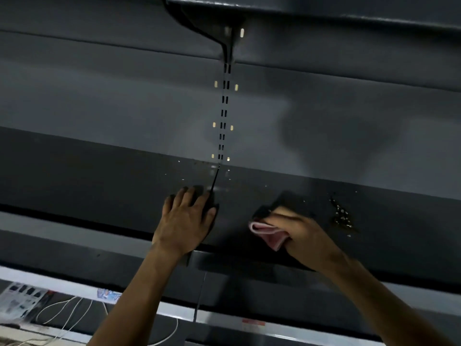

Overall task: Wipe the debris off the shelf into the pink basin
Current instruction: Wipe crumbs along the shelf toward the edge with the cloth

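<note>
- The left hand (185, 218) lies flat on the dark shelf (99, 176), palm down, fingers (180, 197) spread open and gripping nothing, just left of the seam in the shelf.
- The right hand (296, 231) is on the same shelf, its fingers closed around a folded pink cloth (268, 233) pressed to the surface; this hand is motion-blurred.
- A cluster of debris (341, 214) sits on the shelf just right of the right hand, with small light specks scattered near the back wall.
- A slotted upright (223, 121) runs up the grey back panel to a bracket under the upper shelf.
- White cables (67, 318) lie on a lower level at bottom left.
- The pink basin is out of view.
</note>
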Demonstrator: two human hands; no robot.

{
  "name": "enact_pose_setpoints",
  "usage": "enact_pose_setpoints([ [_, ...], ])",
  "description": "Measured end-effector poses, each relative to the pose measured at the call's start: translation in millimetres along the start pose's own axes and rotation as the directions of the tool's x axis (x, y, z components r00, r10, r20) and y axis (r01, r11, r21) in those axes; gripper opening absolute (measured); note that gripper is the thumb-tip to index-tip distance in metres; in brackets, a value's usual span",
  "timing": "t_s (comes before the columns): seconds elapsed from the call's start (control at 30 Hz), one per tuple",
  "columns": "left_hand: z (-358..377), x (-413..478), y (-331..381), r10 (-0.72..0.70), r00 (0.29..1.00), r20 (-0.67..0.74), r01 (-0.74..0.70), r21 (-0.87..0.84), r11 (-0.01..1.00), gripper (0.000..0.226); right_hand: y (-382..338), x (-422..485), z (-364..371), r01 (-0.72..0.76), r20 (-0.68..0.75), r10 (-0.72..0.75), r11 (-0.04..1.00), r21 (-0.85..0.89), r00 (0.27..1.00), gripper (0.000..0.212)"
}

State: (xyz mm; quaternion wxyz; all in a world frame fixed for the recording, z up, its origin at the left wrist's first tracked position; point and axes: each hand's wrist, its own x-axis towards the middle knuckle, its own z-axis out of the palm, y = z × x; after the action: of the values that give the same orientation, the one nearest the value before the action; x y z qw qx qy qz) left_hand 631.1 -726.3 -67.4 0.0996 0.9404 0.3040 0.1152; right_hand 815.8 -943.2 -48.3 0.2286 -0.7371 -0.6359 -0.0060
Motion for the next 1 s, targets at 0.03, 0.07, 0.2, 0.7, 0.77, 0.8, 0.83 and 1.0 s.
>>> enact_pose_setpoints([
  [0.03,0,0,1,0.0,1.0,-0.01,0.0,0.006,1.0,0.055,3,0,3,0.01,-0.024,-0.01,1.0,0.004,1.0,0.04],
  [0.07,0,0,2,-0.001,1.0,-0.019,0.001,0.009,1.0,0.055,7,3,6,0.017,-0.048,-0.018,1.0,-0.009,0.999,0.034],
  [0.2,1,2,3,-0.036,0.999,0.009,0.036,-0.005,0.999,0.054,25,32,0,-0.117,-0.09,0.103,0.98,-0.159,0.991,0.025],
  [0.7,13,24,59,0.098,0.995,0.028,-0.097,-0.027,0.995,0.066,56,-52,-97,-0.654,-0.342,0.609,0.756,-0.019,0.715,0.019],
  [0.77,20,28,73,0.076,0.994,0.085,-0.074,-0.02,0.997,0.062,69,-76,-101,-0.718,-0.39,0.649,0.694,-0.048,0.654,0.024],
  [0.8,22,31,78,0.064,0.992,0.108,-0.063,-0.011,0.998,0.062,75,-87,-100,-0.75,-0.409,0.673,0.66,-0.043,0.616,0.028],
  [0.83,23,33,83,0.055,0.991,0.121,-0.056,0.005,0.998,0.062,79,-97,-98,-0.779,-0.419,0.697,0.625,-0.045,0.583,0.029],
  [1.0,28,34,90,0.039,0.996,0.086,-0.042,0.039,0.998,0.063,76,-97,-60,-0.819,-0.439,0.699,0.541,-0.19,0.564,0.016],
])
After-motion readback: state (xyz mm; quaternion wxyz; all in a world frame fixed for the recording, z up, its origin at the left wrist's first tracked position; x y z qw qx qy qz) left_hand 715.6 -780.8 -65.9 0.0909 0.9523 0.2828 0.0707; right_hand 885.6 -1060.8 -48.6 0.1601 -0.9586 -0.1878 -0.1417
